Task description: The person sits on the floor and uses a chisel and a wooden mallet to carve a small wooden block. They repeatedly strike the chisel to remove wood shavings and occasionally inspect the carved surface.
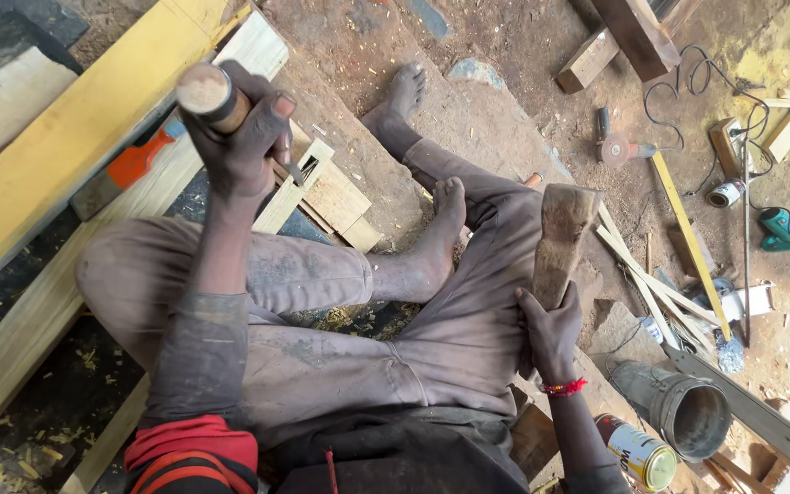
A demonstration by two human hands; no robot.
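Presently a chisel (221,105) is being gripped upright in the left hand (244,137) over the partly notched plank (322,183), while a wooden mallet (560,238) is being held raised in the right hand (550,329); cutting is judged unfinished

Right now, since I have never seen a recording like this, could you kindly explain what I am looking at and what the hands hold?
There is no machine here: a camera worn on a person's head looks down at their own bare hands, knees and feet as they sit among planks. The left hand has its grip closed around a wooden-handled chisel, whose blade points down at a pale wooden block. The right hand grips a wooden mallet, raised over the lap. On the dirt floor to the right lie an angle grinder, a green power tool, a tin can and offcut strips.
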